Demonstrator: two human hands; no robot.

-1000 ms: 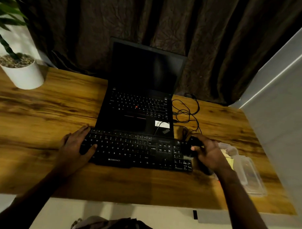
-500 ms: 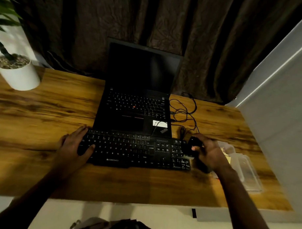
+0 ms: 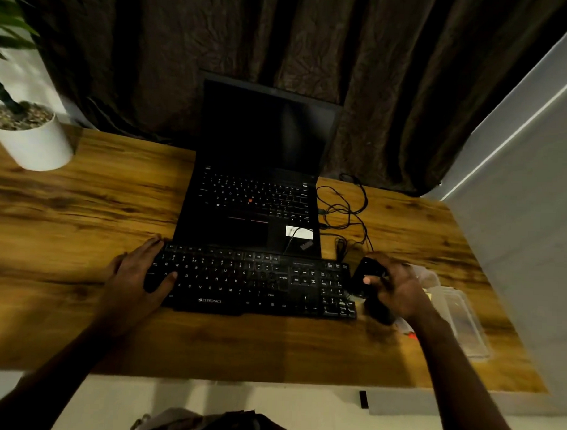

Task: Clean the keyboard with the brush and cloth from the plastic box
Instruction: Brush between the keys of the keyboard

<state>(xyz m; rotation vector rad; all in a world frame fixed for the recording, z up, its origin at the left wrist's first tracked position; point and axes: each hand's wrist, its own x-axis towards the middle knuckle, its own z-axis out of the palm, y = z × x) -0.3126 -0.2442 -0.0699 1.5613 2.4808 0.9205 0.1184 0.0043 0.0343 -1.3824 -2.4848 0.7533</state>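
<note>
Black: one keyboard [image 3: 257, 281] under flat left hand [image 3: 135, 274], one brush [image 3: 368, 275] clasped in right hand [image 3: 401, 289].

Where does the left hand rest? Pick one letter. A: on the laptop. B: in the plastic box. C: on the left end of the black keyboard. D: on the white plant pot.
C: the left hand lies over the left end of the keyboard, thumb on the keys.
</note>
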